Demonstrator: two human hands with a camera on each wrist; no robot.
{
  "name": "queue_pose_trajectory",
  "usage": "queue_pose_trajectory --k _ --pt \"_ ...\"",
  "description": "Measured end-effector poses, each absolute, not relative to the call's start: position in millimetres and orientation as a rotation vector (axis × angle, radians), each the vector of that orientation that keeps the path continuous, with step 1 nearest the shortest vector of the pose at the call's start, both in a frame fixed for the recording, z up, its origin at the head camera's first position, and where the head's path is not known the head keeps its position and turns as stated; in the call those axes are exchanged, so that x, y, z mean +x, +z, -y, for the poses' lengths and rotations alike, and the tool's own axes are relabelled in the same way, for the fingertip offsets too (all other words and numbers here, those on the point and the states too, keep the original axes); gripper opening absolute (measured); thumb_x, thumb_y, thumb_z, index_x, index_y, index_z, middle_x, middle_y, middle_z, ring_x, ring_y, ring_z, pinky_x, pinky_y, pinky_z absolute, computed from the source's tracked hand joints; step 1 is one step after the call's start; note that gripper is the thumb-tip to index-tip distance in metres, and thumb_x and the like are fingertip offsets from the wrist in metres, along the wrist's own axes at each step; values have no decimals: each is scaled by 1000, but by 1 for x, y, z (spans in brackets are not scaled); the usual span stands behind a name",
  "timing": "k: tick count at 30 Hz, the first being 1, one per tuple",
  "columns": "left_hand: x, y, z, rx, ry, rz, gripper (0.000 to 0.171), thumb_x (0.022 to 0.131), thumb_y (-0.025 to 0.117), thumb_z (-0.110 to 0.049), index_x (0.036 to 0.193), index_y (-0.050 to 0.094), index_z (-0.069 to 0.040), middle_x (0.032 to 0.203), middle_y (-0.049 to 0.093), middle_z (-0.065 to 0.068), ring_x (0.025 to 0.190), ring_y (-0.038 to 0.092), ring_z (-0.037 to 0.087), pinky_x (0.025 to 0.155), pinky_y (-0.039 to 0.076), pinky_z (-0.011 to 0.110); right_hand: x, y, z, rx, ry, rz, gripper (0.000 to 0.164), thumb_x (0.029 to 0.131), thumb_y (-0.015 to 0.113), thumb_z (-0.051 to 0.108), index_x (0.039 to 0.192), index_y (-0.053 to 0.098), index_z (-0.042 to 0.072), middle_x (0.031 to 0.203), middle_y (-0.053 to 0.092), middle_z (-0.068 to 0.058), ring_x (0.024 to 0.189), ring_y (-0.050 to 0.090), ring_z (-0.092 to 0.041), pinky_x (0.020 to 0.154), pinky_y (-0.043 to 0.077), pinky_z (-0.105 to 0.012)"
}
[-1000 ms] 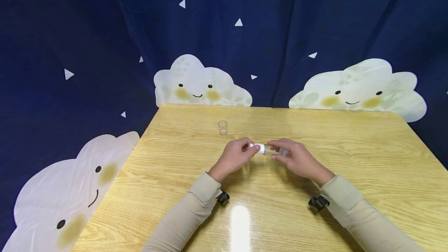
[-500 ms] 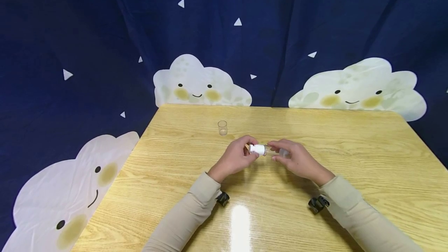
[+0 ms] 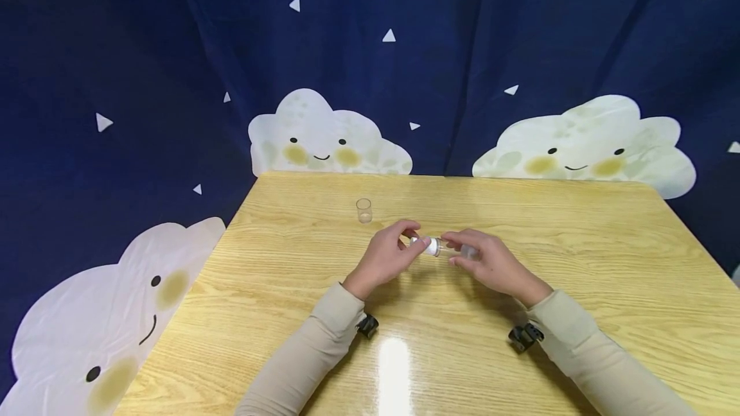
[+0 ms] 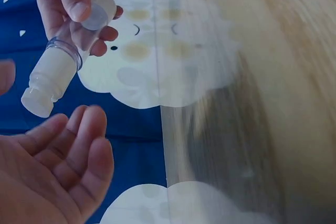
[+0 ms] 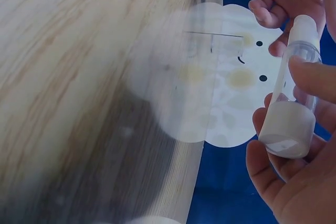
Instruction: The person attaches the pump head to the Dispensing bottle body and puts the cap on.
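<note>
A small clear pump bottle [image 5: 290, 124] with a white base and a white neck lies nearly level between the two hands in the head view. My right hand [image 3: 488, 263] grips its base end, thumb on one side and fingers curled round the other. At the opposite end is the white pump top [image 4: 38, 101]. My left hand [image 3: 383, 254] surrounds that end with loosely bent fingers. A gap shows between those fingers [image 4: 94, 129] and the pump top in the left wrist view, with the thumb at the left edge.
A clear cup-shaped cap [image 3: 364, 212] stands on the wooden table [image 3: 555, 223], beyond the left hand. Behind the table hangs a dark blue curtain [image 3: 358, 56] printed with clouds. Black straps with cameras [image 3: 526, 337] sit at both wrists.
My left thumb has dropped off the white neck and come back over it, while the left fingers shift about that end. The right hand keeps its grip. The head view has turned slightly right.
</note>
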State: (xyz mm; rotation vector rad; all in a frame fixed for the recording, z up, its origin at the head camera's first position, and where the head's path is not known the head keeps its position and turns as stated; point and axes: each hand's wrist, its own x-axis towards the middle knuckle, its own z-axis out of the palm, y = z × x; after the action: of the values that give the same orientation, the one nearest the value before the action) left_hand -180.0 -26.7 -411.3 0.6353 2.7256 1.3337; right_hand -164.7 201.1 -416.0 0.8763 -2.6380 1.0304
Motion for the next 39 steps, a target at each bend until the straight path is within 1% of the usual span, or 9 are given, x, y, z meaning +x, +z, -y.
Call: queue_pose_trajectory --k 2,5,9,12,17,24,33,39 --pt "-180 -411 28 603 1339 -2730 45 87 46 -58 112 59 -24 97 63 -7 73 57 9 60 47 23 -165 -417 -201 884 1031 2640 42 81 68 11 121 59 11 105 67 -2 94 64 -19 78 52 -33" --pt "-179 -411 29 593 1368 -2677 35 89 47 -53 98 63 -23 85 66 -1 66 57 10 55 46 25 -164 -417 -200 888 1046 2651 41 82 67 12 122 58 10 107 66 -3 95 64 -21 78 52 -33" --pt "-179 -413 29 596 1396 -2624 27 90 49 -47 92 64 -24 82 69 5 61 58 9 53 46 26 -163 -416 -199 878 1063 2670 41 82 67 14 122 58 13 108 66 -2 97 64 -20 79 52 -33" --pt "-179 -413 29 597 1396 -2634 26 90 50 -46 92 64 -24 81 69 4 61 58 8 52 45 26 -163 -417 -199 875 1053 2679 41 83 67 15 122 58 13 108 66 -3 97 63 -19 79 52 -33" --pt "-179 -413 29 614 1371 -2651 26 90 50 -45 94 64 -23 78 68 -1 59 56 8 51 44 25 -164 -418 -199 869 1038 2700 41 83 66 14 123 58 11 109 66 -3 97 63 -20 79 52 -33" --pt "-179 -413 30 623 1348 -2690 26 89 53 -44 98 63 -22 77 62 -6 61 54 7 53 44 23 -164 -416 -197 867 1040 2699 41 82 68 14 122 59 12 107 66 -1 96 64 -18 78 52 -33" --pt "-179 -414 32 635 1353 -2690 26 89 53 -44 101 62 -23 82 61 -6 66 56 8 53 46 24 -165 -416 -196 858 1047 2710 41 82 68 15 122 58 12 106 67 -3 96 64 -17 79 51 -33" --pt "-179 -414 33 624 1356 -2680 25 89 53 -44 103 61 -25 83 61 -5 64 56 8 52 46 25 -167 -418 -196 858 1042 2711 41 83 66 16 123 58 13 106 67 -5 96 63 -19 79 51 -33"
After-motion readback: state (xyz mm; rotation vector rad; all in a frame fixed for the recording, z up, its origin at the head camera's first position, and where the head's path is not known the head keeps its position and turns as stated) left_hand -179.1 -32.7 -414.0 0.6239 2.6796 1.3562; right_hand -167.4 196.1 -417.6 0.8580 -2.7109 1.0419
